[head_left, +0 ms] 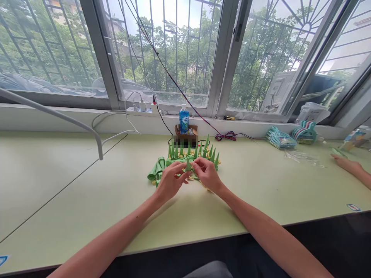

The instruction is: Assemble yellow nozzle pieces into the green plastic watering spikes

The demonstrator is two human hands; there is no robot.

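Note:
A small green cone [188, 165] stands upright between my two hands, over the near side of a pile of green and yellow pieces. My left hand [173, 179] is closed on the cone from the left, thumb and fingers around its base. From the right, the pinched fingers of my right hand [206, 174] meet close beside the cone; what they hold is too small to make out. Behind the hands, several green cones [206, 146] stand upright in a curved row with yellow bits at their bases. Larger green rolled pieces [156, 170] lie left of my left hand.
A cardboard box [186, 135] and a blue bottle [184, 120] stand behind the cones. Coiled cable [226, 136] lies by the sill. Teal hangers [304, 132] are farther right, near another person's hand [346, 164]. A white curved tube [87, 127] crosses the left side.

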